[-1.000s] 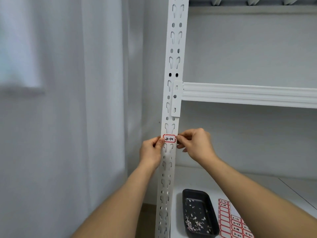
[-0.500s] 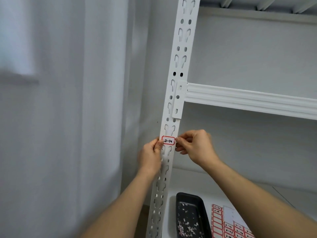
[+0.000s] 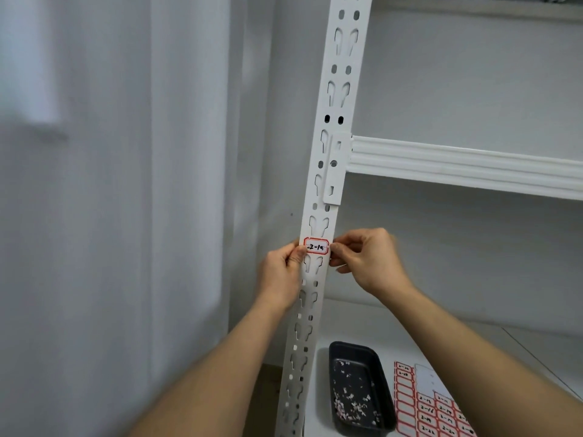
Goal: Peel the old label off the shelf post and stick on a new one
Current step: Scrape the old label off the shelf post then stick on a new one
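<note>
A white slotted shelf post (image 3: 339, 99) runs from top to bottom in the middle of the head view. On its front sits a small white label (image 3: 316, 246) with a red border and black handwriting. My left hand (image 3: 282, 274) pinches the label's left end with thumb and finger. My right hand (image 3: 367, 260) pinches its right end. Both hands hold the label flat against the post.
A white shelf beam (image 3: 467, 165) joins the post on the right. On the lower shelf (image 3: 473, 345) stands a black tray (image 3: 358, 386) with paper scraps, and beside it lies a sheet of red-bordered labels (image 3: 426, 405). A white curtain (image 3: 126, 184) hangs to the left.
The view has shifted, so post and hands sit further right and tilted. Both hands stay at the label's two ends on the post.
</note>
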